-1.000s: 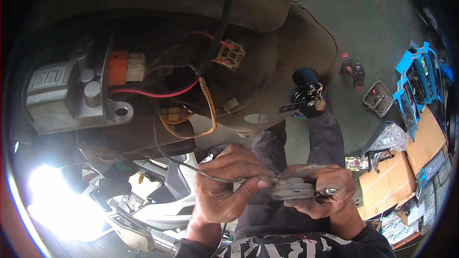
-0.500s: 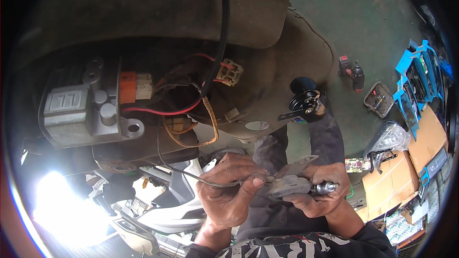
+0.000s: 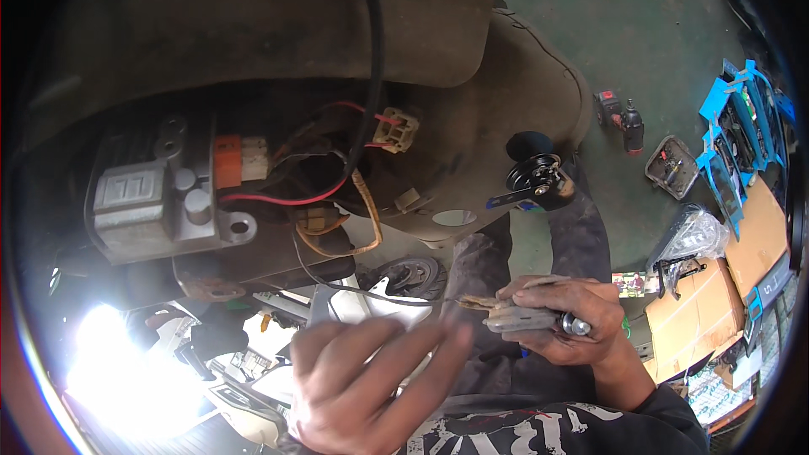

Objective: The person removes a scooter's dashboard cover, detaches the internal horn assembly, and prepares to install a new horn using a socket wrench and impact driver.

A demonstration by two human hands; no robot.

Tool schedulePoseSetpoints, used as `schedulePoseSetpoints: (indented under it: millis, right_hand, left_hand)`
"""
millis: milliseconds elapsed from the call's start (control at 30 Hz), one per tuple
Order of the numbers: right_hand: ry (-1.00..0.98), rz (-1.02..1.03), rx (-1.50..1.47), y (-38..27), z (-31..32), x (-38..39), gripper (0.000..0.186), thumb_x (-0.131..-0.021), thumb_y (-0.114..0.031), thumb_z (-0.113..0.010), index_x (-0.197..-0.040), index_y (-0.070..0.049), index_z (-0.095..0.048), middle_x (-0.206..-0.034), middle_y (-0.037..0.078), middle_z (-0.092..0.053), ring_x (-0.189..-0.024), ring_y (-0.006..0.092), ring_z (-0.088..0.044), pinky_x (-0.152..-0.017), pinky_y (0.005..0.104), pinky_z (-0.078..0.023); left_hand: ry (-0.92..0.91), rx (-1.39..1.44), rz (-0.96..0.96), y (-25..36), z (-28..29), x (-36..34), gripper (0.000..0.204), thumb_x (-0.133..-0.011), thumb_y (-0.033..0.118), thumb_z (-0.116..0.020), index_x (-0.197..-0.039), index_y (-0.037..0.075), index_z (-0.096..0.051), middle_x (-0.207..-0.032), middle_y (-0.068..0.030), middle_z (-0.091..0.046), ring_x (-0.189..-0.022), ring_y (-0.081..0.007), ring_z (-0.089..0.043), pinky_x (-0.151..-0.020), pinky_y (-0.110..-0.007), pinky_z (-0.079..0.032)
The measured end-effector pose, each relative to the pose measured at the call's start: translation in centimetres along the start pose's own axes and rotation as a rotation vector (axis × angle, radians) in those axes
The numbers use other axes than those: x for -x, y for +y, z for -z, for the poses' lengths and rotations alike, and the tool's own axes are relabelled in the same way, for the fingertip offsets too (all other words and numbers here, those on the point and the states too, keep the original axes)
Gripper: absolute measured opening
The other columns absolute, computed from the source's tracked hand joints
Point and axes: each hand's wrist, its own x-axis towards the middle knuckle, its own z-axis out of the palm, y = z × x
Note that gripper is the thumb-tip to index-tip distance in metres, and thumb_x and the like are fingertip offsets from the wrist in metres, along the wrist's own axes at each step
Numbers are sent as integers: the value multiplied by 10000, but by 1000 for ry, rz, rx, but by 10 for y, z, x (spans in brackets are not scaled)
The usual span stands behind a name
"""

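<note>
My right hand [image 3: 581, 316] is closed around a dusty grey disc-shaped horn [image 3: 518, 320]. Beside my fingers, a round silver metal piece [image 3: 575, 324] sticks out; whether it belongs to the horn I cannot tell. A thin dark wire [image 3: 371, 294] runs from the scooter body to the brownish connector end [image 3: 477, 302] at the horn's left side. My left hand [image 3: 371, 379] is blurred by motion, just left of the horn and below the wire. Its fingers look loosely bent and apart, and I see nothing in them.
Above the hands, the scooter's underside carries a silver finned unit [image 3: 139, 202], an orange connector [image 3: 227, 162] and a loose white connector [image 3: 396, 131]. A black round horn [image 3: 533, 173] sits farther right. On the floor lie a cordless driver [image 3: 630, 126], a small tray [image 3: 672, 168] and cardboard [image 3: 691, 312].
My left hand has let go of the wire near the horn and moved down and left. My right hand has turned the horn, so its flat bracket no longer stands up.
</note>
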Motion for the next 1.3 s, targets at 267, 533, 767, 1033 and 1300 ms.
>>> schedulePoseSetpoints:
  millis: [267,533,767,1033,1300]
  right_hand:
    - [-132,78,94,-21,14,-1,442,-656,-62,-874,-1050,-12,-680,-968,238,-720,-807,299,-751,-661,318,-607]
    - [-58,60,-85,-20,17,-5,392,-687,-36,-846,-1030,38,-671,-876,247,-719,-788,309,-750,-652,332,-607]
    - [-171,63,-104,-27,28,-14,432,-726,-47,-818,-1120,45,-666,-907,179,-731,-762,260,-737,-675,329,-604]
    - [-72,25,-156,-23,28,-14,420,-720,-15,-805,-1117,46,-682,-885,187,-725,-697,242,-726,-620,297,-582]
    - [7,47,-219,-21,21,-10,427,-708,-2,-801,-1117,49,-688,-897,194,-729,-709,246,-731,-615,293,-578]
  left_hand:
    - [-521,211,-349,-31,-14,-53,184,-756,157,-719,-850,35,-620,-739,-58,-598,-738,-204,-663,-629,-342,-519]
    - [-739,534,-201,-33,-10,-67,135,-828,123,-713,-860,30,-620,-693,-69,-602,-594,-265,-654,-479,-388,-490]
    - [-852,608,-219,-39,-7,-75,115,-844,112,-720,-857,35,-636,-666,-94,-598,-573,-282,-632,-492,-395,-476]
    - [-822,692,-101,-41,-10,-71,118,-863,125,-712,-917,33,-664,-698,-118,-636,-607,-302,-650,-523,-401,-488]
    - [-852,742,-118,-47,-4,-80,123,-874,120,-688,-930,14,-658,-713,-132,-642,-610,-326,-640,-539,-417,-495]
